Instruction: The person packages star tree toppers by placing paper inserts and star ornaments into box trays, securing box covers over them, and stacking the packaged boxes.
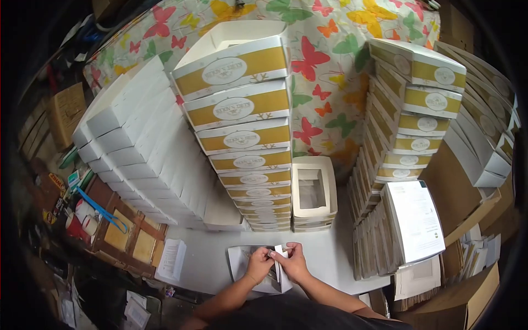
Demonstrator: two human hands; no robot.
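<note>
A white cardboard box (237, 256) lies at the front edge of the table, its inside facing up and partly hidden by my hands. My left hand (259, 265) is closed over the box, its fingertips pinching near the right end wall. My right hand (294, 264) is closed on a white flap at that same end, thumb and fingers bent round the card. The fingertips of both hands almost meet. A dark patch shows inside the box between my hands, too small to make out.
Tall stacks of gold-and-white boxes (242, 139) and plain white trays (127, 148) rise behind. Windowed boxes (313, 212) sit between stacks. At right stand more gold boxes (421, 144) and a pile of flat cartons (412, 220). A wooden frame (127, 234) is left.
</note>
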